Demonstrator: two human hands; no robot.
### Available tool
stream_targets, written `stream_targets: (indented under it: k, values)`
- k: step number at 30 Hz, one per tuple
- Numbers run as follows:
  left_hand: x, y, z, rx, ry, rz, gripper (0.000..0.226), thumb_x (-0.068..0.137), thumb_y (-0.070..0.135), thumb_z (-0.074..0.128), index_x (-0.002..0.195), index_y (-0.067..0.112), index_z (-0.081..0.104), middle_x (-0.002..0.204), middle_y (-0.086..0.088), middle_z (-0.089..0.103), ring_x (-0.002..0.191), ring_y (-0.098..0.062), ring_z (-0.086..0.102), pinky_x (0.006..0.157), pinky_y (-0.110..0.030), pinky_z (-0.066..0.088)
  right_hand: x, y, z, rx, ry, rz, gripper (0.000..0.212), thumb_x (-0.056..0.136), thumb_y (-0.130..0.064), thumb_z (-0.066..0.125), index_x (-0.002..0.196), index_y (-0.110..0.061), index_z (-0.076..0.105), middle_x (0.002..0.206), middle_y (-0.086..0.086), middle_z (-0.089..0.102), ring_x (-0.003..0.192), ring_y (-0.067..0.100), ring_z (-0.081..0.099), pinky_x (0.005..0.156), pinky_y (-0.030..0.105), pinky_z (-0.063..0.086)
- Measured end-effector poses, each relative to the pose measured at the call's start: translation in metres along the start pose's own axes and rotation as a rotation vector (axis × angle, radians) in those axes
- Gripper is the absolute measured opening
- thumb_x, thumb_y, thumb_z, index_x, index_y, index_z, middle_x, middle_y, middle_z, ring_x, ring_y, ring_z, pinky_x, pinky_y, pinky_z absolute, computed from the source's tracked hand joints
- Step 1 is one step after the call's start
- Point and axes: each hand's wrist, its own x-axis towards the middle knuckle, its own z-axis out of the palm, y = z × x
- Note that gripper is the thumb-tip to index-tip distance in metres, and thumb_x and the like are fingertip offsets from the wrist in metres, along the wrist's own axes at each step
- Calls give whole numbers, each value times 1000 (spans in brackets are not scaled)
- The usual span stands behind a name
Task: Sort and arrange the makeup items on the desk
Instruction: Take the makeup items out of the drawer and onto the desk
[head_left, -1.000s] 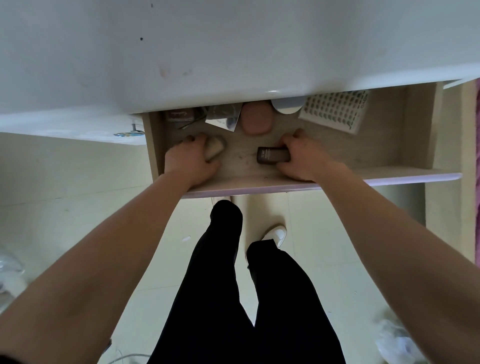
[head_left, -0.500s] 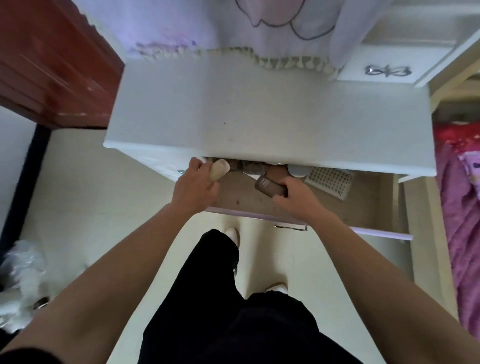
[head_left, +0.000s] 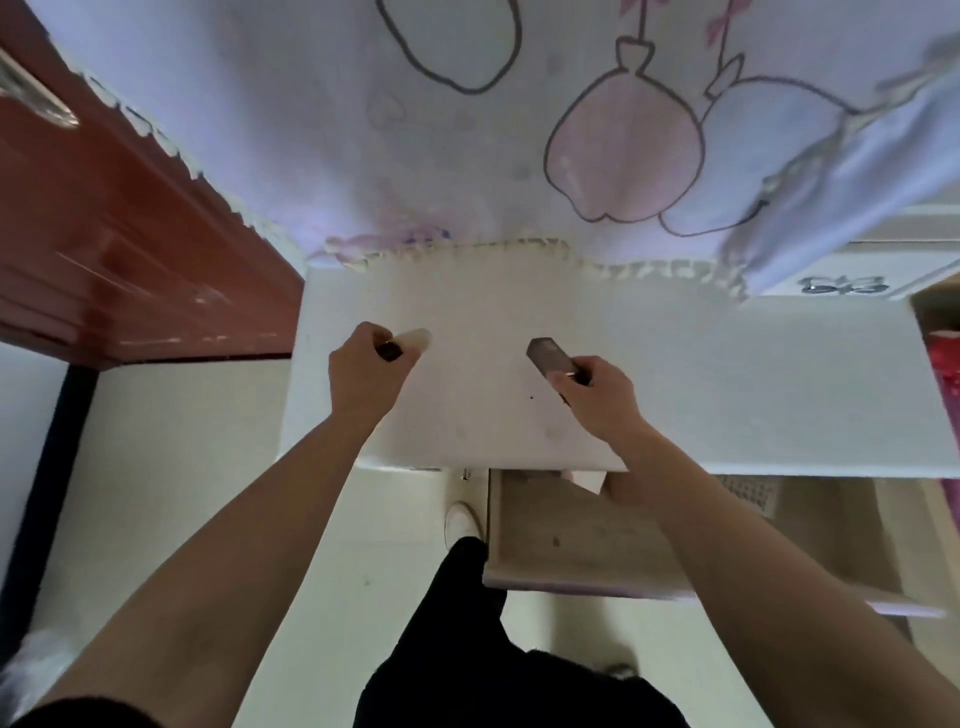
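A red-brown wooden door (head_left: 130, 249) is seen at the far left, next to the pale floor (head_left: 182, 467). A pale rounded makeup item (head_left: 417, 340) is held tight in the left grip (head_left: 363, 376) over the flat white table (head_left: 753, 395). A dark brown makeup stick (head_left: 545, 353) is grasped in the right grip (head_left: 600, 402) over the table too. A purple cloth with pink balloon pictures (head_left: 467, 171) is hung behind. A light wooden drawer (head_left: 561, 551) is left open below.

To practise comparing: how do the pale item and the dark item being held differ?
The pale item in the left hand is cream and round-ended; the dark item in the right hand is brown and boxy. Both are gripped over the white desk.
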Motion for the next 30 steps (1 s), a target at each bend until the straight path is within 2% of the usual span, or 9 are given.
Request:
stream_targets:
  k: [3, 7, 9, 12, 14, 17, 21, 25, 30]
  values:
    - [61, -4, -20, 26, -15, -13, 37, 75, 51, 72, 91, 21, 57, 81, 5, 64, 79, -17, 63, 66, -29, 51, 36, -47, 19, 40, 58, 5, 43, 87, -34, 70, 127, -21, 60, 107, -6, 60, 74, -3, 51, 49, 8, 38]
    - [127, -6, -27, 80, -36, 48, 30, 74, 48, 66, 88, 25, 54, 76, 11, 62, 74, -20, 63, 67, -30, 53, 78, -102, 44, 43, 108, -47, 44, 81, -31, 76, 122, -23, 61, 105, -6, 61, 73, -2, 54, 44, 4, 39]
    - [151, -10, -24, 87, -68, 84, 28, 74, 47, 67, 91, 28, 55, 82, 13, 65, 74, -18, 65, 68, -30, 54, 96, -126, 58, 9, 105, -94, 45, 77, -32, 79, 118, -24, 61, 104, -6, 61, 81, 7, 58, 52, 8, 43]
    - [177, -13, -18, 130, -105, 149, 27, 78, 42, 69, 96, 27, 57, 90, 12, 66, 80, -14, 63, 67, -25, 45, 121, -159, 79, -90, 83, -181, 47, 74, -29, 81, 116, -21, 61, 98, -6, 62, 87, 12, 57, 67, 22, 49]
    - [188, -13, -14, 138, -129, 199, 27, 79, 40, 70, 98, 24, 58, 94, 6, 65, 81, -17, 61, 67, -26, 41, 135, -174, 93, -177, 65, -242, 50, 74, -26, 82, 118, -21, 59, 102, -1, 67, 89, 16, 60, 71, 25, 49]
    - [198, -15, -9, 137, -211, 258, 34, 76, 35, 74, 104, 23, 61, 100, -3, 63, 87, -23, 62, 75, -33, 49, 150, -184, 108, -280, 18, -285, 55, 75, -27, 81, 124, -20, 57, 112, 4, 69, 96, 24, 65, 79, 33, 55]
    - [200, -23, -8, 130, -273, 234, 41, 76, 32, 75, 113, 23, 59, 106, -2, 63, 96, -23, 62, 82, -37, 51, 152, -186, 113, -333, -11, -272, 56, 79, -27, 77, 130, -21, 54, 118, 3, 65, 99, 26, 65, 79, 34, 53]
    - [180, -29, -4, 146, -320, 191, 67, 80, 34, 74, 138, 20, 42, 130, -4, 53, 110, -24, 59, 89, -39, 49, 139, -166, 101, -363, -38, -195, 79, 79, -34, 77, 146, -24, 36, 135, 5, 56, 111, 26, 62, 92, 42, 53]
    - [143, -32, 2, 122, -307, -15, 86, 89, 35, 65, 154, 15, 13, 150, -10, 35, 125, -30, 52, 102, -47, 44, 106, -115, 64, -430, -74, -96, 67, 89, -37, 65, 148, -24, 37, 140, 4, 51, 119, 23, 58, 100, 40, 48]
